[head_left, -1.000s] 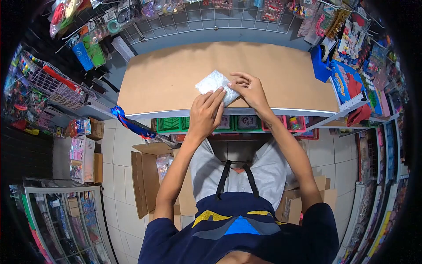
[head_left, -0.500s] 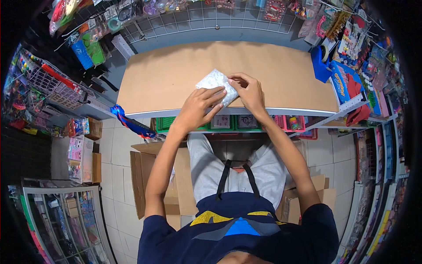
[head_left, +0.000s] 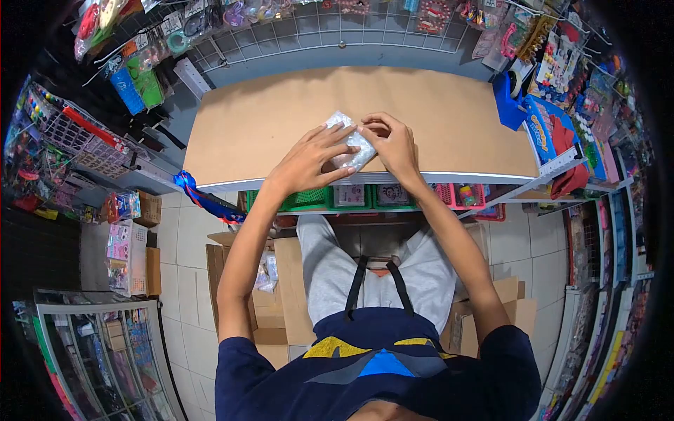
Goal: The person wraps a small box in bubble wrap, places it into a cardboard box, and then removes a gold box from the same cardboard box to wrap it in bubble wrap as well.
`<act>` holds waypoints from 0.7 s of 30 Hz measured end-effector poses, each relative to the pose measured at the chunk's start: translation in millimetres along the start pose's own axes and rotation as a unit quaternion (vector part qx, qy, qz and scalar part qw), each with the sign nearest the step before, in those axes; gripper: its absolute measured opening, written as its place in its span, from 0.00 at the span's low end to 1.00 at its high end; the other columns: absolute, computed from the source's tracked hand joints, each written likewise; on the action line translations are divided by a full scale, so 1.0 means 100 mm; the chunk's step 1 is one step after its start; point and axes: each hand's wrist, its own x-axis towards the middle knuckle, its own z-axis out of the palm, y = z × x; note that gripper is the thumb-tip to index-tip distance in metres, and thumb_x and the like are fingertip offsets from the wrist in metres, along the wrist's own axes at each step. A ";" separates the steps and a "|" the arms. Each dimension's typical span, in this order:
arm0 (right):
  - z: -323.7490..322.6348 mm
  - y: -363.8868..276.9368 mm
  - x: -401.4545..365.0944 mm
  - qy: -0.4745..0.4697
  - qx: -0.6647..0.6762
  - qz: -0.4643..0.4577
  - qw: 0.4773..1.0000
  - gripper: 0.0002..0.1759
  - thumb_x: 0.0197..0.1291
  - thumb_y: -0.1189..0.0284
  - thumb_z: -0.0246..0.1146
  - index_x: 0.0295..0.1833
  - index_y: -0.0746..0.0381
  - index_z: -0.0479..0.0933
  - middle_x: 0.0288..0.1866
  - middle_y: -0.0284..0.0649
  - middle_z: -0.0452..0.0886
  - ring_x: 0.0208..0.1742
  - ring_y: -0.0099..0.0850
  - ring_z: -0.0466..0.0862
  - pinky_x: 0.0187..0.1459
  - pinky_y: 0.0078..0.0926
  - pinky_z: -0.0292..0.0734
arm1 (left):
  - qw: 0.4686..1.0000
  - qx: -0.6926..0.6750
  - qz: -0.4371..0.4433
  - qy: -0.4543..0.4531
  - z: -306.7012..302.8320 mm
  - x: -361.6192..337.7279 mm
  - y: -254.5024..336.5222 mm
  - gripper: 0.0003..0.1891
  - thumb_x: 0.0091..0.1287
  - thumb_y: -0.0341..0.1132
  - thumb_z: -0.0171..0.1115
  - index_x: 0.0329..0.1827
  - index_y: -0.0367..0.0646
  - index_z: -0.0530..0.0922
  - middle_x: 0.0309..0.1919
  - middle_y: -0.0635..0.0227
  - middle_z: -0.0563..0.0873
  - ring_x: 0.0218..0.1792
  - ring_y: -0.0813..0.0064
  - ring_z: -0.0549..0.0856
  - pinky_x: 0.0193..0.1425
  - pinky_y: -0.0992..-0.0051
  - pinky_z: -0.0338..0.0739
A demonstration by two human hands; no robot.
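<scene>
A small shop crowded with goods: a wire grid (head_left: 316, 31) hung with packaged wares runs along the far wall, and more stock fills the racks on the left and right. A broad brown tabletop (head_left: 267, 119) takes up the middle of the scene. Under its near edge sits a row of green baskets (head_left: 309, 198), and open cardboard boxes (head_left: 232, 281) stand on the tiled floor (head_left: 182, 238) at near left.

Both of the person's arms reach to the near middle of the tabletop. The left hand (head_left: 309, 163) lies flat, its fingers (head_left: 335, 133) straight and spread, not gripping. They press down on the left part of a small clear plastic packet (head_left: 356, 145) with whitish contents. The right hand (head_left: 392, 144) is just beside it on the right, with fingers bent and fingertips (head_left: 372, 128) closed in a pinch on the packet's right far edge.

The packet lies on the tabletop close to the near edge. It is partly hidden under the left fingers, and only a strip shows between the two hands.
</scene>
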 end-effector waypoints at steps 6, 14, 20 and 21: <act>0.01 0.03 0.06 -0.004 0.015 0.017 1.000 0.13 0.63 0.66 0.71 0.49 0.61 0.85 0.39 0.40 0.91 0.43 0.30 0.90 0.45 0.26 0.82 | 1.000 0.007 0.005 -0.024 -0.06 0.03 -0.01 0.23 0.70 0.52 0.63 0.63 0.52 0.82 0.77 0.59 0.69 0.75 0.54 0.69 0.78 0.53 0.61; -0.15 -0.03 -0.05 0.056 -0.059 -0.089 0.993 0.12 0.64 0.67 0.69 0.49 0.61 0.84 0.48 0.43 0.87 0.46 0.37 0.88 0.45 0.31 0.83 | 0.999 0.036 0.002 -0.006 -0.02 0.15 -0.03 0.23 0.69 0.53 0.63 0.62 0.53 0.83 0.75 0.59 0.73 0.71 0.52 0.73 0.75 0.53 0.64; -0.29 0.05 -0.28 -0.035 -0.211 -0.208 0.954 0.20 0.66 0.61 0.67 0.59 0.60 0.81 0.59 0.43 0.83 0.59 0.43 0.83 0.57 0.39 0.74 | 0.998 0.024 -0.034 0.048 0.09 0.20 0.04 0.26 0.67 0.54 0.67 0.60 0.44 0.82 0.70 0.56 0.76 0.69 0.50 0.73 0.73 0.55 0.68; -0.29 0.06 -0.30 -0.043 -0.212 -0.205 0.955 0.21 0.66 0.60 0.66 0.60 0.60 0.80 0.61 0.43 0.82 0.60 0.43 0.82 0.58 0.39 0.72 | 0.999 0.003 -0.031 0.044 0.09 0.19 0.00 0.26 0.67 0.54 0.67 0.59 0.44 0.82 0.68 0.55 0.77 0.69 0.49 0.74 0.73 0.55 0.68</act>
